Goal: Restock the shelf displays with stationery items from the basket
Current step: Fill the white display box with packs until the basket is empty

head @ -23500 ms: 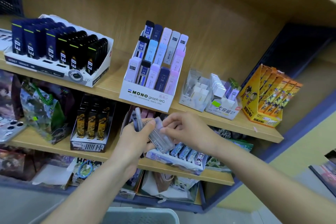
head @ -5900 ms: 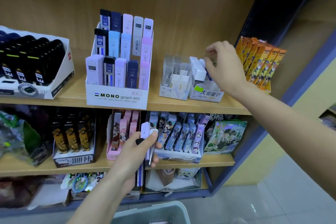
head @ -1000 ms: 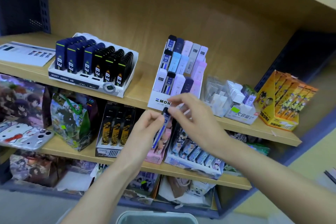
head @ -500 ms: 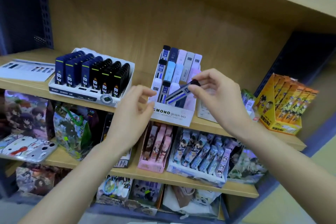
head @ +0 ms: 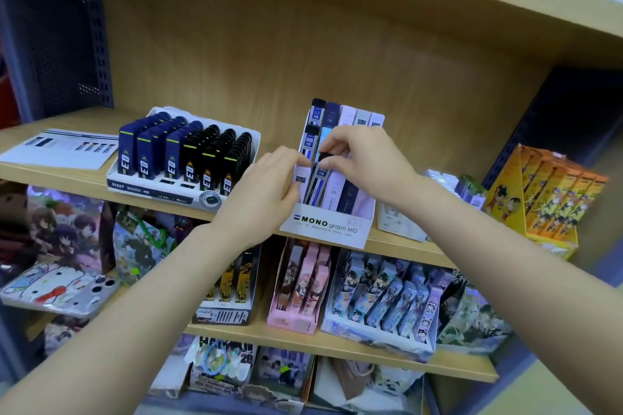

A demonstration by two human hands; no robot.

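on the wooden shelf [head: 84, 175] the right hand [head: 367, 162], pinching a slim black-capped lead case [head: 317, 185], has sunk it into the white cardboard display box [head: 323, 229], left hand [head: 266, 189] resting its fingers alongside: slot nearly filled.

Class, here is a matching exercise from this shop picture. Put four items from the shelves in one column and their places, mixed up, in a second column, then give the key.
Items
1. black-capped lead case
2. orange boxes
3. pink box
4. leaflet

Places
A. far left of the shelf holding the white display box
B. one shelf down, below that display box
C. pinched by the right hand
D. far right of the display box's shelf

Pairs: 1-C, 2-D, 3-B, 4-A
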